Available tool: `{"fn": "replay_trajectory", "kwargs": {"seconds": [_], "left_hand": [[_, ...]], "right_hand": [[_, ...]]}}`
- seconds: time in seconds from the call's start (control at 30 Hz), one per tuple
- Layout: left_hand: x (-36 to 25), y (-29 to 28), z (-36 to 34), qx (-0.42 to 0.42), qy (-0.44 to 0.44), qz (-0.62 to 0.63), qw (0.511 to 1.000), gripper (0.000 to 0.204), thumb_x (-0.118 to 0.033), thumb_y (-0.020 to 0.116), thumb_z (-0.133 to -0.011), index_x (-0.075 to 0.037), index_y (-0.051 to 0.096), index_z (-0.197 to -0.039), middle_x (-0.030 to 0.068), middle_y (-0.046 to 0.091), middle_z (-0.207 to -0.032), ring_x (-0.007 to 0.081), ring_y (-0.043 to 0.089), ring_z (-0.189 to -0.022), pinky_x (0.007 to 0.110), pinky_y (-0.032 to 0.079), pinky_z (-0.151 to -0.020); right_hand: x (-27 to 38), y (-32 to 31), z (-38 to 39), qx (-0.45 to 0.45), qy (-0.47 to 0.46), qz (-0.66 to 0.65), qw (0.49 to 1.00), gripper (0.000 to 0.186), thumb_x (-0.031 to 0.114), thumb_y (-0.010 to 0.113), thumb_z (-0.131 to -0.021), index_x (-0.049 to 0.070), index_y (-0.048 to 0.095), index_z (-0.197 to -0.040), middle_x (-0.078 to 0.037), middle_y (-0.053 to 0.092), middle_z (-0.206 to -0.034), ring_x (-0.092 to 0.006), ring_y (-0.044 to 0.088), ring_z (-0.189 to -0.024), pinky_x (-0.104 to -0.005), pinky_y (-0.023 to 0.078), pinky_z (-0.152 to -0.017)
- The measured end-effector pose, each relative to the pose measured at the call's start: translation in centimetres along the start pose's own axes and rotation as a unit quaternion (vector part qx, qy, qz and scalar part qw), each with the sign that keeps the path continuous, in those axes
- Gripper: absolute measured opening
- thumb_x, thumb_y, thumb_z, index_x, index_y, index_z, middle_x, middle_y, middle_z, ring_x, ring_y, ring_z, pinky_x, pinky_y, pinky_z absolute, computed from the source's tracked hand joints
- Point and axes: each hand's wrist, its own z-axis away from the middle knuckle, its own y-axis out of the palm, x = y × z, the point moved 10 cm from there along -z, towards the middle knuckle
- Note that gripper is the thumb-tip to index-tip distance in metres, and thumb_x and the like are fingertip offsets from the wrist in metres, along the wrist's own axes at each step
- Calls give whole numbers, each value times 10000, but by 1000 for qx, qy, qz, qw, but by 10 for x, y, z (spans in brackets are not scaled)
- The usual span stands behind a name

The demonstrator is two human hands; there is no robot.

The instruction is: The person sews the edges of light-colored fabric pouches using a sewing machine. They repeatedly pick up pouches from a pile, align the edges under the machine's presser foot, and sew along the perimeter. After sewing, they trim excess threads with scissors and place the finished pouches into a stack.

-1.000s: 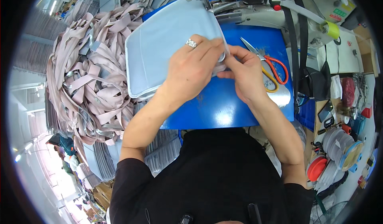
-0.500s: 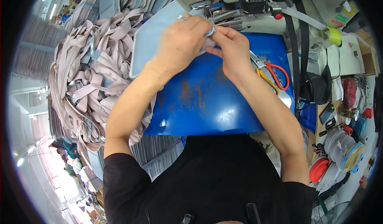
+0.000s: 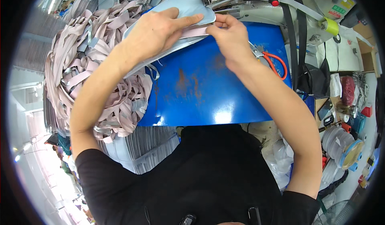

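A light blue-grey flat panel (image 3: 184, 6) lies beneath the sewing machine's presser foot (image 3: 206, 0). My left hand (image 3: 154, 32) is closed on the panel's near side, its index finger stretched along the surface towards the corner. A pale pink strip (image 3: 195, 31) runs along the panel's near edge. My right hand (image 3: 232, 36) pinches the strip's end between thumb and fingers, close to the panel's rounded corner. Scissors with a red handle (image 3: 276, 62) lie beside my right wrist, which hides part of them.
A large heap of pink strips (image 3: 116, 100) lies left of the blue work surface (image 3: 216, 88). Stacked grey panels (image 3: 148, 149) stand below it. Black straps (image 3: 294, 44) hang at right, near shelves with thread spools (image 3: 337, 143).
My left hand has slid left and come away from the presser foot. The panel has turned, showing the pink strip along its near edge. My right hand stays near the corner.
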Motion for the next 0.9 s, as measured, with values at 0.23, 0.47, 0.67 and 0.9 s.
{"fn": "replay_trajectory", "kwargs": {"seconds": [0.23,0.47,0.67,0.9], "left_hand": [[-6,-11,-16,49,56,-1,997,429,-111,671,-891,-162,720,-1314,140,613,-816,355,660,-690,463,536,-645],[-10,-4,-36,104,78,-100,986,335,-99,649,-905,-77,736,-1227,165,666,-850,345,722,-753,440,579,-667],[-17,-4,-40,100,72,-124,985,354,-51,637,-882,-8,708,-1225,182,694,-884,337,742,-792,408,602,-701],[-29,7,-43,84,25,-130,988,326,-25,635,-862,68,665,-1173,194,709,-878,316,747,-742,393,599,-623]], "right_hand": [[-8,-3,9,36,132,-62,989,315,75,753,-871,36,708,-1180,3,686,-971,-102,630,-901,-301,531,-866],[-18,3,-1,-24,126,-114,985,194,92,756,-898,51,709,-1082,-7,686,-937,-113,640,-868,-331,577,-822],[-18,2,-5,-37,150,-96,983,261,113,767,-888,-37,698,-1090,-82,707,-976,-179,681,-911,-344,585,-721],[-19,-1,-8,-39,146,-117,981,256,125,785,-883,-32,720,-1074,-99,728,-967,-183,694,-883,-340,586,-698]]}}
